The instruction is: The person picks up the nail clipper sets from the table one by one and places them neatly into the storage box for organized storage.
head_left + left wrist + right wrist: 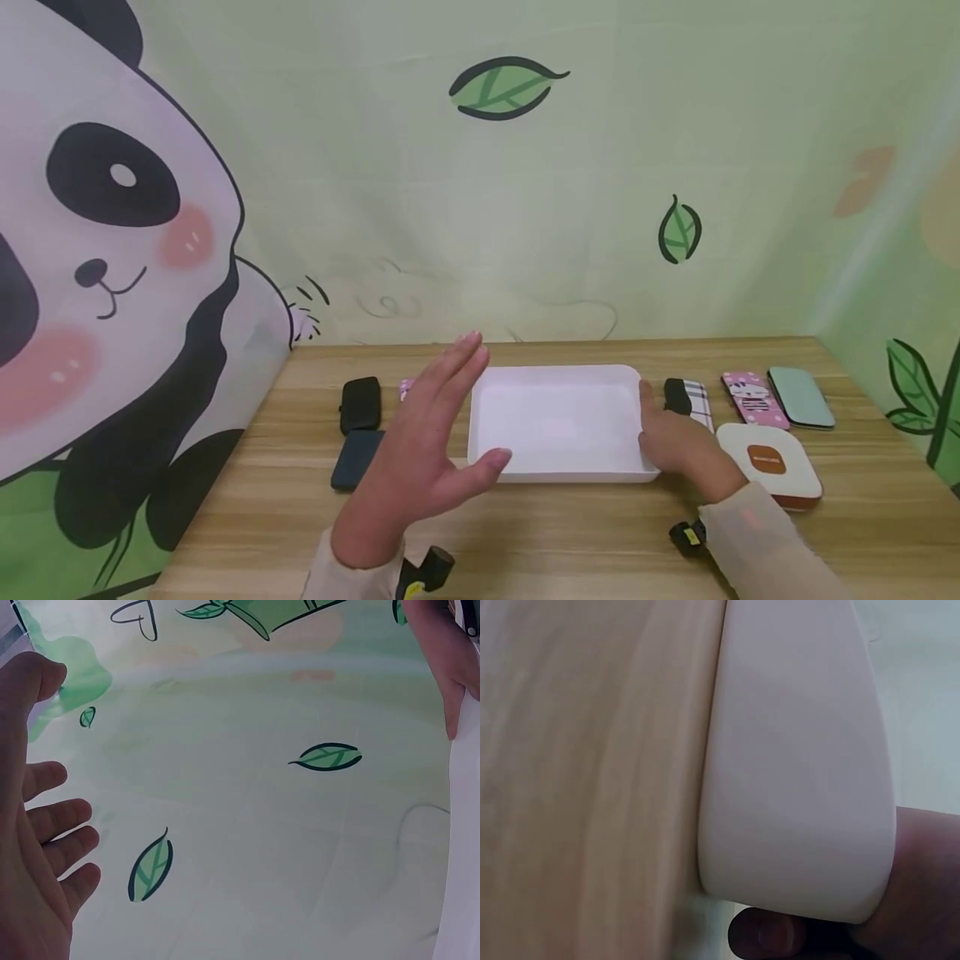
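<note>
A white rectangular tray [562, 417] lies on the wooden table. My right hand [678, 442] grips its right end, one finger reaching along the rim. From the right wrist view, curled fingers [772, 934] show at the outside of the tray's short wall, with part of the hand over the rim. Raised by the tray's left end, my left hand [431, 450] holds nothing, thumb apart from the fingers. In the left wrist view those fingers [64, 821] are spread and loosely bent, away from the tray wall [461, 862].
Left stand a black case [361, 405] and a dark blue flat item [354, 460], partly behind my left hand. At right lie a plaid wallet [699, 404], a pink patterned item [753, 400], a mint case [801, 397] and a white-brown rounded box [795, 462]. A printed curtain [390, 208] hangs behind.
</note>
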Motion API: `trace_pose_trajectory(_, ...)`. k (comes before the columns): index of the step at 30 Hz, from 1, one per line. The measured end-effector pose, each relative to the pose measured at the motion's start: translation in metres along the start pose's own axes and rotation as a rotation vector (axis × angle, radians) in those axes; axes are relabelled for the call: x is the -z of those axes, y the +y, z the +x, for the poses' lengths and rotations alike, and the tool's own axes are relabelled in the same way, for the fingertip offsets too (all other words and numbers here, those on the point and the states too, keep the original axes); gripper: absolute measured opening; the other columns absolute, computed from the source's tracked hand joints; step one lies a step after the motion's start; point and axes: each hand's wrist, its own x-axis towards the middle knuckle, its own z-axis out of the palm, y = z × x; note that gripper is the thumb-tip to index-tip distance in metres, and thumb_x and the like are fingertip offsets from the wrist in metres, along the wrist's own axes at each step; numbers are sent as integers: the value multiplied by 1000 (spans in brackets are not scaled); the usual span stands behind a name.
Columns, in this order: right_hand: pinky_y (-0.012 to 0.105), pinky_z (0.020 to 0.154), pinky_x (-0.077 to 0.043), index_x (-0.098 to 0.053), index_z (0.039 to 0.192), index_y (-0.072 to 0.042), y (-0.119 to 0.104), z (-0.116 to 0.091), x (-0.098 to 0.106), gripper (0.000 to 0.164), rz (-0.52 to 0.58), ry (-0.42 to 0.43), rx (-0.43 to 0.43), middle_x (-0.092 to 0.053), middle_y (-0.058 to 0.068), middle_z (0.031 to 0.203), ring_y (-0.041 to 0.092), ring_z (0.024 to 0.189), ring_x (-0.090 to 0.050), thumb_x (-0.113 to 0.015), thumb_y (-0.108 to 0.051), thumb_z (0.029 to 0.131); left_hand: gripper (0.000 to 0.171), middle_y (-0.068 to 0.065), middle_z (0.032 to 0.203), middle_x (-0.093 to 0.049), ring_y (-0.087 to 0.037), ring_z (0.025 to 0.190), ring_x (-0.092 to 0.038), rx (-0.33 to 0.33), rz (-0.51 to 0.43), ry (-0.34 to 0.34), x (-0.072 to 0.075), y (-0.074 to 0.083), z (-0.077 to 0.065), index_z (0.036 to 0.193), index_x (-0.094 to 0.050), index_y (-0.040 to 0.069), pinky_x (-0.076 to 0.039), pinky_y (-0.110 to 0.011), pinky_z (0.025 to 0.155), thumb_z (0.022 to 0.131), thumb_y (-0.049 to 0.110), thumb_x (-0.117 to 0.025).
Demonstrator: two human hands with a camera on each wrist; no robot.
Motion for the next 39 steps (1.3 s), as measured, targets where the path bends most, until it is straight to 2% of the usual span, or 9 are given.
trace_pose_trajectory(4,32,49,-37,10,157,2,1,0,-1,81,-12,14,4,-51,6,62,18,49,-46,-44,-18,101,78,-16,159,-36,-34,146,-35,1,-10,-6,-2,0,0,151,-40,1,-32,-51,117,99,58,-45)
trace_pose_trajectory(10,31,49,-38,14,157,0,2,4,-3,81,-2,-4,2,-51,6,63,18,49,-45,-42,-19,102,78,-13,161,-33,-32,147,-33,96,-45,-84,5,-4,-4,153,-39,9,-35,-59,111,97,62,-45)
trace_pose_trajectory(11,31,48,-37,15,157,0,2,4,-3,81,3,-12,-2,-51,5,62,17,49,-44,-42,-19,102,77,-13,161,-33,-32,145,-35,109,-41,-92,7,-6,-6,153,-39,10,-40,-56,107,97,62,-46)
trace_pose_trajectory(12,31,48,-37,16,157,-1,1,4,-3,81,6,-15,-3,-51,5,62,17,48,-43,-41,-19,102,77,-13,161,-33,-28,138,-43,121,-37,-97,9,-8,-7,153,-39,10,-44,-51,103,96,61,-47)
trace_pose_trajectory(17,30,47,-36,16,157,-1,-3,2,0,80,11,-27,-11,-50,4,61,15,47,-40,-39,-19,102,75,-15,158,-38,-28,132,-49,152,-3,-109,15,-24,-16,152,-42,9,-46,-48,99,95,56,-54)
trace_pose_trajectory(21,30,48,-36,16,157,-1,-4,0,2,80,13,-27,-17,-50,4,61,16,48,-40,-39,-19,102,75,-13,158,-38,-35,143,-40,184,25,-156,19,-41,-25,153,-40,11,-38,-60,108,93,52,-60)
trace_pose_trajectory(27,30,49,-37,19,156,-1,-3,0,1,81,20,-52,-27,-50,4,62,16,49,-41,-39,-19,103,83,-12,160,-35,-35,144,-38,309,89,-253,24,-63,-42,156,-36,15,-36,-62,109,86,41,-72)
trace_pose_trajectory(33,31,49,-38,18,156,-1,-2,0,-2,81,21,-48,-24,-51,5,63,17,49,-42,-40,-19,103,84,-13,161,-32,-37,145,-34,475,158,-386,29,-75,-61,157,-32,15,-36,-62,110,89,48,-69)
trace_pose_trajectory(39,30,48,-36,18,156,0,-2,2,-2,80,8,-25,-16,-51,4,61,16,48,-41,-39,-19,102,87,-17,160,-34,-41,143,-36,535,200,-476,32,-84,-75,155,-36,13,-37,-63,108,87,56,-69)
